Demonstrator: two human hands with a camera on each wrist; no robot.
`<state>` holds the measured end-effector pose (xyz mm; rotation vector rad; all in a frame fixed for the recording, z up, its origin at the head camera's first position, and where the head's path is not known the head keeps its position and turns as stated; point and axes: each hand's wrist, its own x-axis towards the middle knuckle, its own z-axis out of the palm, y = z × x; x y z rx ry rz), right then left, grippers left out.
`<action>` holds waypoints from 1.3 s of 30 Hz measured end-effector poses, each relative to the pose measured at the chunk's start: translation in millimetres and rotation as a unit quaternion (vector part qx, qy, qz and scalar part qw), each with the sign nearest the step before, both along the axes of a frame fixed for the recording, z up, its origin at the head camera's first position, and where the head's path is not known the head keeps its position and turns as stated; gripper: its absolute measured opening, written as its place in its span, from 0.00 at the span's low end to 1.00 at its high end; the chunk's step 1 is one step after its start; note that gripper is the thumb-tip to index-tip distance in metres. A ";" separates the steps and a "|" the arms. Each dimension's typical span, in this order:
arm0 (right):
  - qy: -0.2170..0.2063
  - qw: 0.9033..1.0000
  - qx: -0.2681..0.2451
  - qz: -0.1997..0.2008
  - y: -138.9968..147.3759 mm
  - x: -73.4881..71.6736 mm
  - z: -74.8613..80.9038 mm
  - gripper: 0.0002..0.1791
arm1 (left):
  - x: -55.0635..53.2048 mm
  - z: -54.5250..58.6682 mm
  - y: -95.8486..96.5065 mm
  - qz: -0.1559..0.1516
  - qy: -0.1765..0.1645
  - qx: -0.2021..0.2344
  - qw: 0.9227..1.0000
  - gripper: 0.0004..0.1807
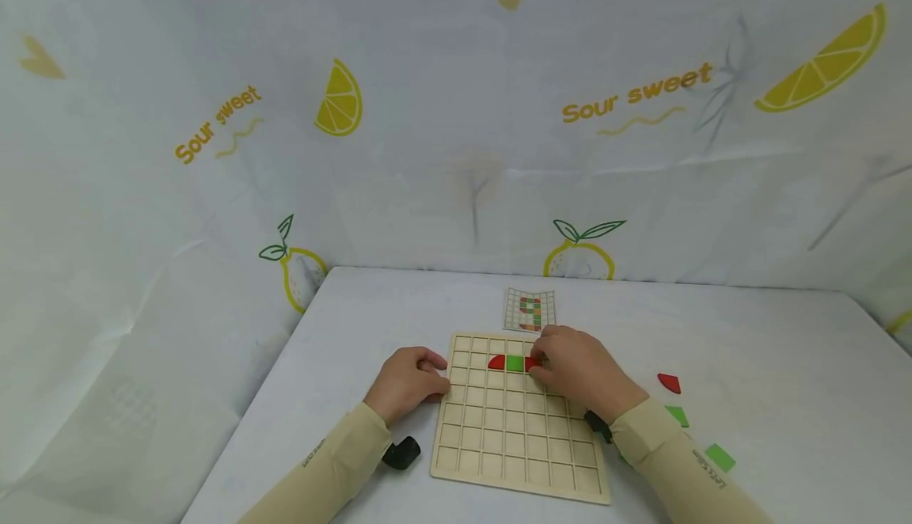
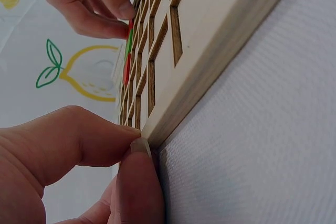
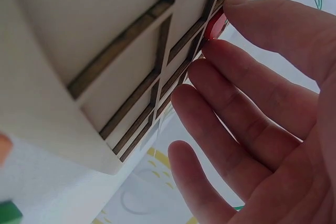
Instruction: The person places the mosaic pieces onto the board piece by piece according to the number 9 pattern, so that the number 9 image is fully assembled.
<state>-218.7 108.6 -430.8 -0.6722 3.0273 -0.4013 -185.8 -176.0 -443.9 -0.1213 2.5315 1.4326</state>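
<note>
A pale wooden grid board (image 1: 499,445) lies on the white table. Near its far edge, a red quarter-round piece (image 1: 496,362), a green square piece (image 1: 515,362) and a second red piece (image 1: 530,363) form a row. My right hand (image 1: 580,366) pinches that second red piece, seen between thumb and index finger in the right wrist view (image 3: 214,26); the other fingers are spread beside the board. At the board's left edge, my left hand (image 1: 406,381) grips the rim between thumb and index finger, close up in the left wrist view.
Behind the board lies a picture card (image 1: 511,314) with a grid and a coloured figure. To the right are a loose red quarter-round piece (image 1: 670,383), a green piece (image 1: 678,415) and a green square (image 1: 720,457). A black object (image 1: 402,453) is by the left wrist.
</note>
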 end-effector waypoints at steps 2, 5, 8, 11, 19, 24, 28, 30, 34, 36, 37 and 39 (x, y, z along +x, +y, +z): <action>0.000 1.000 0.000 -0.001 1.6 1.3 0.0 0.07 | 0.4 -0.1 1.2 -0.002 -0.001 0.001 1.000 0.18; 0.003 1.000 0.001 -0.002 4.2 4.2 1.4 0.07 | 0.6 0.1 3.0 -0.004 -0.002 0.001 1.000 0.18; 0.005 1.000 0.003 -0.001 6.4 6.8 2.5 0.07 | 0.8 0.4 5.1 -0.006 -0.002 0.003 1.000 0.17; 0.003 1.000 0.004 -0.004 8.2 9.0 3.7 0.07 | 1.5 0.6 7.3 -0.009 -0.001 0.004 1.000 0.17; -0.010 1.000 -0.004 -0.015 21.7 12.1 7.9 0.08 | 0.9 0.4 10.9 -0.012 0.000 0.005 1.000 0.17; -0.024 0.999 -0.003 -0.035 48.1 19.3 19.6 0.11 | 0.9 2.9 8.8 -0.010 0.004 0.003 1.000 0.18; -0.016 0.999 0.004 -0.049 81.3 30.8 27.1 0.12 | 0.4 3.0 4.4 -0.007 0.006 -0.001 1.000 0.18; -0.014 0.998 0.004 -0.058 96.0 37.6 29.3 0.12 | 0.2 1.9 2.4 -0.004 0.006 -0.006 1.000 0.18; -0.031 0.997 0.012 -0.076 117.4 48.5 30.6 0.12 | 0.0 -1.3 0.2 0.002 0.004 -0.013 1.000 0.17; -0.048 0.994 0.029 -0.091 125.7 52.1 29.6 0.13 | 0.3 -2.2 0.1 0.001 0.005 -0.014 1.000 0.17; -0.055 0.993 0.037 -0.099 129.8 54.0 29.0 0.13 | 0.5 -2.6 0.2 0.000 0.005 -0.015 1.000 0.17; -0.072 0.990 0.050 -0.110 138.8 57.6 26.4 0.14 | 1.0 -2.7 0.3 -0.001 0.007 -0.015 1.000 0.17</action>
